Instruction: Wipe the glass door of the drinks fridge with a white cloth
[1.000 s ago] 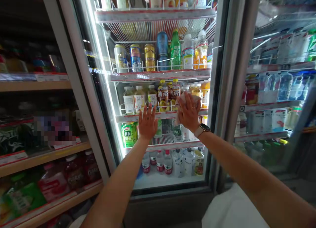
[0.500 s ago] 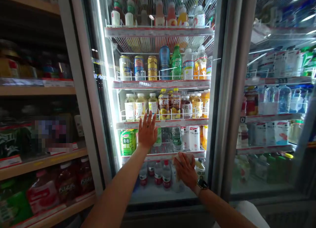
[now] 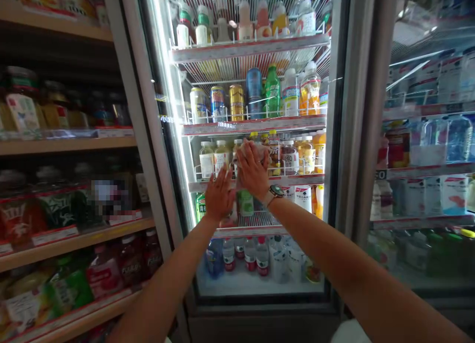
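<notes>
A glass door covers a lit drinks cooler, its metal frame (image 3: 361, 150) running down the right side. My left hand (image 3: 219, 195) lies against the glass with its fingers spread, in front of the shelf edge below the tea bottles. Just right of it and higher, my right hand (image 3: 253, 169) presses a pale cloth (image 3: 262, 154) to the glass, its fingers over the cloth. A dark watch (image 3: 276, 191) is on my right wrist. Behind the glass, my hands hide some of the bottles.
Wooden shelves (image 3: 70, 144) with bottles and price strips stand at the left. Cans and a green bottle (image 3: 272, 91) are on a cooler shelf above my hands. Small bottles (image 3: 262, 258) stand at the cooler's bottom. Another glass-fronted cooler (image 3: 426, 169) is at the right.
My right hand has moved up and left with the cloth, from low on the glass to beside my left hand. My left hand stays against the glass. The view has shifted slightly.
</notes>
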Motion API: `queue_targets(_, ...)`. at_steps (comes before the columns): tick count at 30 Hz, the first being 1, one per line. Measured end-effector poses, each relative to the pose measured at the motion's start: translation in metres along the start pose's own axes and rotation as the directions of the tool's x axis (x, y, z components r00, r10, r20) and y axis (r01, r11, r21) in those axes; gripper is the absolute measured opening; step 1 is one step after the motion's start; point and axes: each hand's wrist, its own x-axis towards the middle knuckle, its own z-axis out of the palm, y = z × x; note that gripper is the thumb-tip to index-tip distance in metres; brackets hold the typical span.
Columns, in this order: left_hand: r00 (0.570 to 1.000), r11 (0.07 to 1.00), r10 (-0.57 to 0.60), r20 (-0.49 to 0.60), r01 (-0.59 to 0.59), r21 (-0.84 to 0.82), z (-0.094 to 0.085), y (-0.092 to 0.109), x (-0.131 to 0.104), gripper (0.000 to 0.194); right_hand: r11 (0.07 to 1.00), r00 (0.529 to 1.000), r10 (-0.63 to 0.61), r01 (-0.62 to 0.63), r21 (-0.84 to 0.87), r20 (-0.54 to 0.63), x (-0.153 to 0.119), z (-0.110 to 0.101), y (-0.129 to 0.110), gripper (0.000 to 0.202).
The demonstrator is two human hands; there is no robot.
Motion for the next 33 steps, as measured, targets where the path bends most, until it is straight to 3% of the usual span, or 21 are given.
queue_targets(3, 0.99, 0.989, -0.13, -0.058, 0.134, 0.062, -0.015, -0.029, -0.007, 0.063, 0.997, 0.997, -0.071, 0.071, 0.016, 0.017, -0.024, 0.011, -0.016, 0.059)
queue_targets(6, 0.98, 0.974, -0.195, -0.037, 0.198, 0.106, -0.016, -0.052, -0.016, 0.063, 0.979, 0.975, -0.204, 0.201, 0.042, 0.086, -0.071, 0.027, -0.031, 0.06)
queue_targets(10, 0.983, 0.974, -0.175, -0.051, 0.181, 0.139, -0.008, -0.061, -0.023, 0.063, 0.932, 0.921, -0.363, 0.358, 0.06, 0.139, -0.135, 0.046, -0.048, 0.057)
queue_targets(13, 0.984, 0.976, -0.168, -0.059, 0.175, 0.132, -0.007, -0.059, -0.024, 0.063, 0.916, 0.904, -0.401, 0.398, 0.048, 0.147, -0.159, 0.053, -0.052, 0.055)
queue_targets(15, 0.985, 0.977, -0.165, -0.054, 0.171, 0.13, -0.008, -0.059, -0.024, 0.063, 0.908, 0.896, -0.419, 0.416, 0.05, 0.148, -0.155, 0.053, -0.05, 0.056)
queue_targets(17, 0.985, 0.977, -0.162, -0.052, 0.167, 0.132, -0.009, -0.059, -0.025, 0.063, 0.897, 0.887, -0.441, 0.438, 0.054, 0.14, -0.134, 0.05, -0.046, 0.057)
queue_targets(23, 0.987, 0.979, -0.152, -0.061, 0.158, 0.129, -0.009, -0.061, -0.026, 0.062, 0.921, 0.918, -0.388, 0.384, 0.058, 0.081, -0.021, 0.034, -0.046, 0.058)
queue_targets(25, 0.987, 0.98, -0.154, -0.056, 0.159, 0.116, -0.009, -0.061, -0.026, 0.063, 0.937, 0.937, -0.345, 0.341, 0.073, 0.057, 0.004, 0.033, -0.053, 0.061)
queue_targets(28, 0.987, 0.983, -0.15, -0.049, 0.154, 0.103, -0.01, -0.062, -0.027, 0.066, 0.959, 0.962, -0.271, 0.269, 0.089, 0.013, 0.01, 0.036, -0.065, 0.063)
queue_targets(33, 0.992, 0.989, -0.118, -0.038, 0.121, 0.081, -0.012, -0.068, -0.03, 0.068, 0.958, 0.958, -0.282, 0.279, 0.063, 0.041, -0.028, 0.045, -0.073, 0.064)
